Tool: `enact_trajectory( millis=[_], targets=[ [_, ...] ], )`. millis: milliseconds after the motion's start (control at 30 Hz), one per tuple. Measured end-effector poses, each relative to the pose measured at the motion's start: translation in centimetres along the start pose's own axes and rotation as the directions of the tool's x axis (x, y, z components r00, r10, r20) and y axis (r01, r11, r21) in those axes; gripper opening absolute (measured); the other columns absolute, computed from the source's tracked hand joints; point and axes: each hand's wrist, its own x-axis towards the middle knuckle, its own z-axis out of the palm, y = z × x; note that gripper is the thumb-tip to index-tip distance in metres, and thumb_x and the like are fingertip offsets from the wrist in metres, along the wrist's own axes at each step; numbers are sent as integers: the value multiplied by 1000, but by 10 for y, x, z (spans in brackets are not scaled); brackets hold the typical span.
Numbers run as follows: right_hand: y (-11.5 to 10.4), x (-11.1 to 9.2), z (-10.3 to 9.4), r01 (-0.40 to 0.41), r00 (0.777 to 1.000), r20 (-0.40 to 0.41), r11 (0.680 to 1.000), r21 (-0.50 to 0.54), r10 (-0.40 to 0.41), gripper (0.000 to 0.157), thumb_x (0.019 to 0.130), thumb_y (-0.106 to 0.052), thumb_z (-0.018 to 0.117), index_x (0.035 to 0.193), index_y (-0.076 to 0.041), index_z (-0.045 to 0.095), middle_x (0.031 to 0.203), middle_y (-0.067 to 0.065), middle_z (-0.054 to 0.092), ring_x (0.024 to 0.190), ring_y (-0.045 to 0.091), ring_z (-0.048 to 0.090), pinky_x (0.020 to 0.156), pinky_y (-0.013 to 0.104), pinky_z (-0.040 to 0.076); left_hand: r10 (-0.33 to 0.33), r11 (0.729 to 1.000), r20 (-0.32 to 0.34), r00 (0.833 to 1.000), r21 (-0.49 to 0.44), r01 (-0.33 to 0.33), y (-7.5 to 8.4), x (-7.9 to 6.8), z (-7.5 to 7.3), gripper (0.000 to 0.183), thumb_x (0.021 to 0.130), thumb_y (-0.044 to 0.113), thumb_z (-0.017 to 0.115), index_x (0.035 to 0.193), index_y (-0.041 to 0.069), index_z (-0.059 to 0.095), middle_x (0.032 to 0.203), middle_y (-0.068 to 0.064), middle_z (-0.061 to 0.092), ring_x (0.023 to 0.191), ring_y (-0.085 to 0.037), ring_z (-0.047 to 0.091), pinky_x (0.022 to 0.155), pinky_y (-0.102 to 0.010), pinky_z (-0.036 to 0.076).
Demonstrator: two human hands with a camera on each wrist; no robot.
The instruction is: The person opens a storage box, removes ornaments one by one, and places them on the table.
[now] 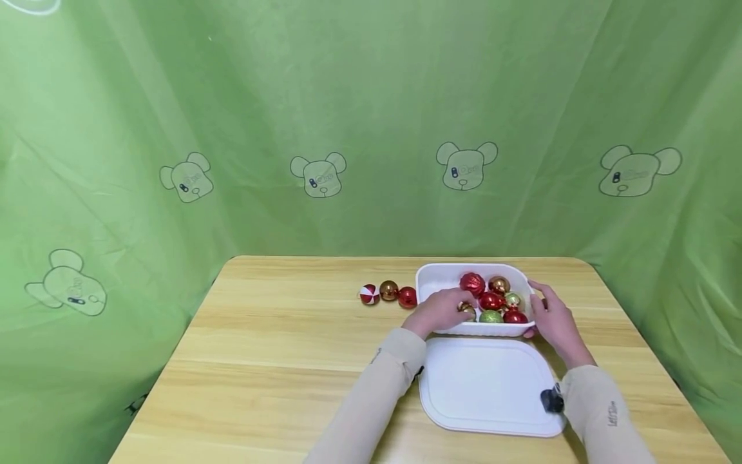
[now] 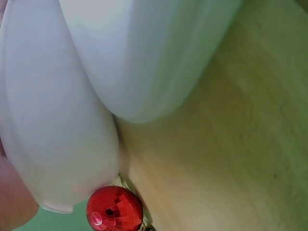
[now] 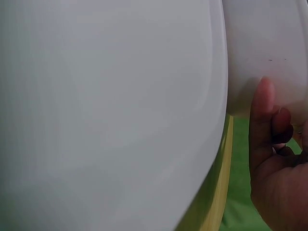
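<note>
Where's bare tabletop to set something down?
Free: table left of the three loose baubles and left sleeve; narrower strip right of the right sleeve. Crowded: tub, with baubles inside and left hand over its rim; lid just in front.

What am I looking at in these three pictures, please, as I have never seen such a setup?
There is no machine here: each grip is simply a person's bare hand. The widest picture is taken from the head, looking forward and down; the closer two come from the left and right wrists. On the wooden table stands a white tub containing red, gold and green baubles, with a white lid lying in front. Left of the tub lie a striped ball, a gold ball and a red ball. The left grip reaches into the tub and appears to hold a gold bauble; the right grip holds the tub's right end.
</note>
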Motion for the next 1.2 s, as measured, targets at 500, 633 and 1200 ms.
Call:
enact_trajectory(
  millis=[500, 633, 1200],
  targets=[
    [-2, -2, 0, 3, 1000, 18, 1000, 6, -3, 57, 114, -35, 28, 165, -12, 20, 110, 33, 55, 58, 24, 67, 54, 40, 63, 35, 983, -120, 992, -175, -55, -9, -7, -3, 32, 103, 32, 65, 134, 23, 65, 140, 7, 65, 131, -10, 59, 114, -24, 44],
    [-2, -1, 0, 2, 1000, 18, 1000, 2, -2, 57, 114, -35, 28, 166, -12, 20, 110, 33, 55, 59, 24, 66, 54, 40, 63, 31, 966, -144, 989, -250, -66, -12, -10, -8, 34, 104, 33, 63, 137, 22, 64, 148, 4, 60, 136, -12, 56, 116, -28, 43],
    [-2, -1, 0, 21, 1000, -3, 1000, 10, -21, 56, 113, -32, 31, 165, -13, 23, 105, 31, 56, 58, 22, 65, 54, 40, 63, 10, 920, -212, 977, -381, -93, -18, -31, -45, 34, 104, 28, 64, 136, 17, 65, 140, 3, 64, 128, -11, 59, 112, -33, 50]
  ],
)
